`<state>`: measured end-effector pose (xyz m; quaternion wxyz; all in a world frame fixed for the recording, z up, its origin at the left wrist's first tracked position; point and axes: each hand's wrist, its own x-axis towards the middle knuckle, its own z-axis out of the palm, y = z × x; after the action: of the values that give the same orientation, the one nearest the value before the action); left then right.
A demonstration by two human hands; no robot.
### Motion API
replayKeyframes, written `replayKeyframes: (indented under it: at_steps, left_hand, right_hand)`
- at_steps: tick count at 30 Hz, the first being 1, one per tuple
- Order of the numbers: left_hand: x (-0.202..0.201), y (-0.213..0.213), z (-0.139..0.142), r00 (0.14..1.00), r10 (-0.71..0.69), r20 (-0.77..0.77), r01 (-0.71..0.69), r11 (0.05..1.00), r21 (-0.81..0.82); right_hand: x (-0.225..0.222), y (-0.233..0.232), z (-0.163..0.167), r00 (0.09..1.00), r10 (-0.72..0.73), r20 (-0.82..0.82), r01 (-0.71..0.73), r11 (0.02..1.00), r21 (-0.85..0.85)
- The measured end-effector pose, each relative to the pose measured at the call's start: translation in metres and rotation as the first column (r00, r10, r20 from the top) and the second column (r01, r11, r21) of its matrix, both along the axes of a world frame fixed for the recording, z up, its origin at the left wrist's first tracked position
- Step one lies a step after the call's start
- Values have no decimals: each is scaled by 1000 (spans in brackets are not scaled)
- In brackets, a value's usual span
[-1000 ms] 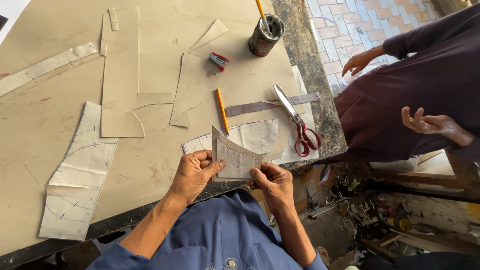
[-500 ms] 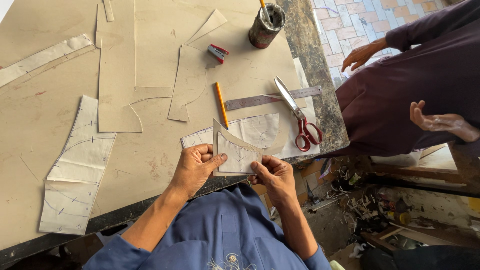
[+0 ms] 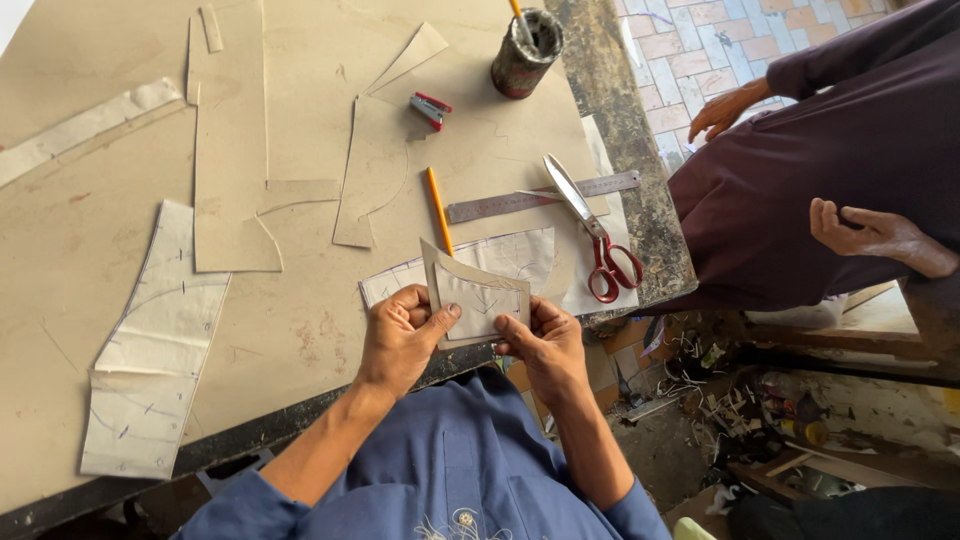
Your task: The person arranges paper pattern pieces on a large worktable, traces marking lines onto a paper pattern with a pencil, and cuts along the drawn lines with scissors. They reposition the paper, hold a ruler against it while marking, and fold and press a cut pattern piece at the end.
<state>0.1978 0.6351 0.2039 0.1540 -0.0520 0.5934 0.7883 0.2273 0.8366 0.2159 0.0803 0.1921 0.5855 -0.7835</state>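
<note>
Left hand (image 3: 398, 335) pinches left edge of small cardboard pattern piece (image 3: 478, 298), thumb on top; right hand (image 3: 545, 340) grips its lower right edge. Piece held just above worktable (image 3: 90, 260) near edge, over white pattern paper (image 3: 520, 255). Since a second ago: piece sits slightly lower and flatter in both hands, orange pencil (image 3: 438, 208), steel ruler (image 3: 500, 203) and red-handled scissors (image 3: 590, 235) unmoved. Pen marks on piece too small to read. Bystander's hand (image 3: 870, 232) at right, body cut off.

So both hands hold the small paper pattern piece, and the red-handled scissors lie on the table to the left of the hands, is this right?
Not quite. The head view shows the scissors to the right, beside the steel ruler. Both the left hand and right hand do hold the pattern piece.
</note>
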Motion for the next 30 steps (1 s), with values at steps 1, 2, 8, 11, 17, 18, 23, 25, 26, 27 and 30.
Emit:
replayKeyframes:
  at_steps: [1, 2, 8, 11, 17, 18, 23, 25, 26, 27, 30]
  left_hand:
    - [1, 2, 2, 1000, -15, 2, 15, 999, 49]
    - [0, 3, 6, 999, -32, 5, 32, 995, 97]
    - [-46, -26, 48, 885, -441, 146, 429, 897, 107]
    - [-70, -16, 63, 757, -650, 68, 648, 760, 41]
    - [-69, 40, 76, 735, -677, -52, 598, 682, -421]
    - [-68, 48, 76, 740, -669, -64, 565, 672, -479]
    - [-66, 85, 60, 791, -603, -105, 532, 762, -369]
    - [-63, 93, 53, 842, -532, -92, 464, 800, -380]
    - [-62, 94, 50, 872, -482, -83, 424, 829, -365]
    - [-62, 94, 48, 900, -428, -76, 378, 857, -351]
    - [-66, 90, 47, 947, -302, -107, 213, 842, -496]
  right_hand:
    - [-4, 3, 3, 1000, 2, -16, -3, 1000, -5]
    - [-9, 8, 6, 997, 72, -38, -71, 997, 25]
    - [-39, 60, 42, 920, 391, -2, -387, 912, 137]
    - [-55, 75, 57, 823, 568, -4, -554, 804, 215]
    - [-92, 102, 79, 670, 741, 43, -705, 619, 346]
    - [-97, 107, 80, 657, 753, 37, -715, 606, 349]
    - [-114, 131, 71, 655, 755, 35, -720, 610, 331]
    - [-117, 144, 61, 688, 724, 43, -691, 636, 344]
    - [-116, 154, 57, 741, 672, 10, -589, 642, 491]
    - [-114, 167, 53, 781, 623, -41, -468, 627, 623]
    - [-95, 197, 38, 878, 475, -62, -56, 231, 971]
